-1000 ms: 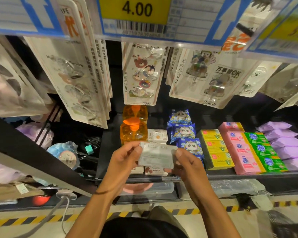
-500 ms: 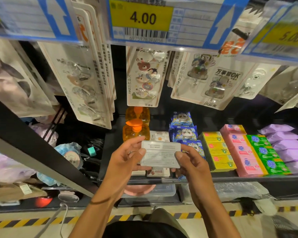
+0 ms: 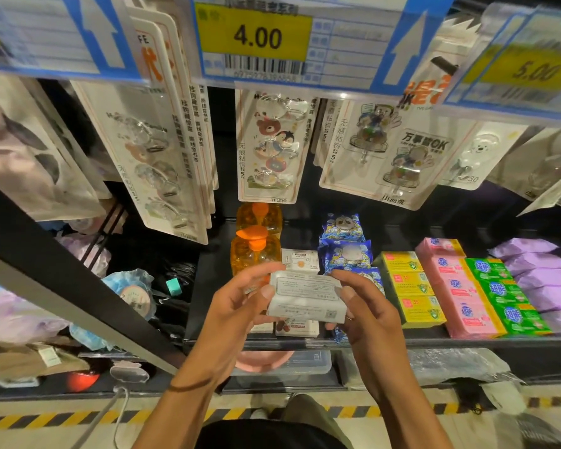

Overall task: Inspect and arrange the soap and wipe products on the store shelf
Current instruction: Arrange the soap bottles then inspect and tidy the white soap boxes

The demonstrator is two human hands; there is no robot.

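Pack (image 3: pixel 306 298) between left grip (image 3: pixel 237 306), right grip (image 3: pixel 366 315)

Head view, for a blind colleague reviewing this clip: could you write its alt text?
The left hand and right hand hold a white pack, print side up, above a shelf. Behind stand orange pump bottles; rightward lie blue packs, yellow, pink and green soap bars, and purple packs. Hook cards hang above.

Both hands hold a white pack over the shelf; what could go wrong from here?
The white pack, held only at its ends by the left hand and right hand, might slip and fall. When it is shelved, the left hand could knock the orange pump bottle standing just behind it.
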